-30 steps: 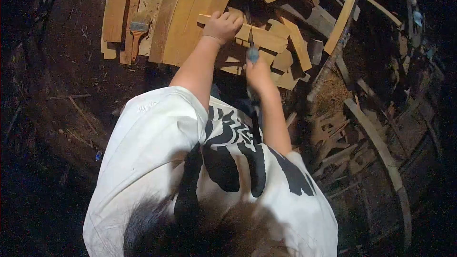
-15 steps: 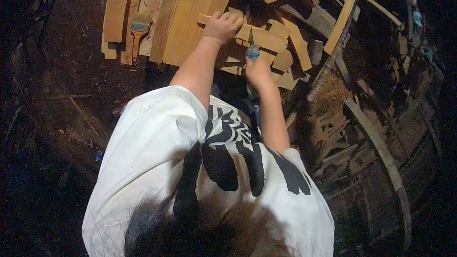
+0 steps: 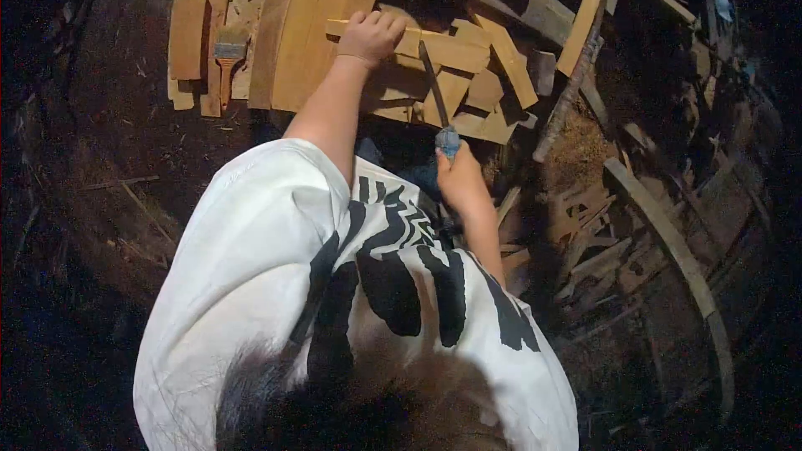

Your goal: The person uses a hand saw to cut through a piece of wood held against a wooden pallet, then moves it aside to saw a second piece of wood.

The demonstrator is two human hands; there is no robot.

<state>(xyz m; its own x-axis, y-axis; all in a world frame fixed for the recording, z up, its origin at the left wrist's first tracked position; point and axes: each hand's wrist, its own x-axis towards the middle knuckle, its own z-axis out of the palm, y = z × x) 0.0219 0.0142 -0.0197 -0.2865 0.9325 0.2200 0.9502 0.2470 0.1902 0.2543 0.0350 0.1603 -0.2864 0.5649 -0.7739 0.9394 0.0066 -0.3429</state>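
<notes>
My left hand [image 3: 373, 36] is closed over a narrow wooden strip [image 3: 336, 27], pressing it across the edge of a wide plank panel [image 3: 313, 42]. The strip sticks out on both sides of my fist. Lower and to the right, my right hand [image 3: 461, 179] grips the blue-grey wrapped handle of a saw [image 3: 433, 79]. Its long, narrow dark blade points away from me, with the far end right at the strip, to the right of my left hand. Several short wooden offcuts [image 3: 484, 90] lie around the blade.
A paintbrush [image 3: 230, 54] with an orange handle rests on boards at the left, beside a short wooden block [image 3: 188, 38]. Longer planks [image 3: 583, 17] and a bark-covered pole [image 3: 568, 104] lie at the right. A long curved board [image 3: 668, 238] stretches down the right side, near scattered scraps.
My right hand has drawn the saw back toward me, and more of its blade shows. My left hand keeps its hold on the strip. The whole view has shifted slightly.
</notes>
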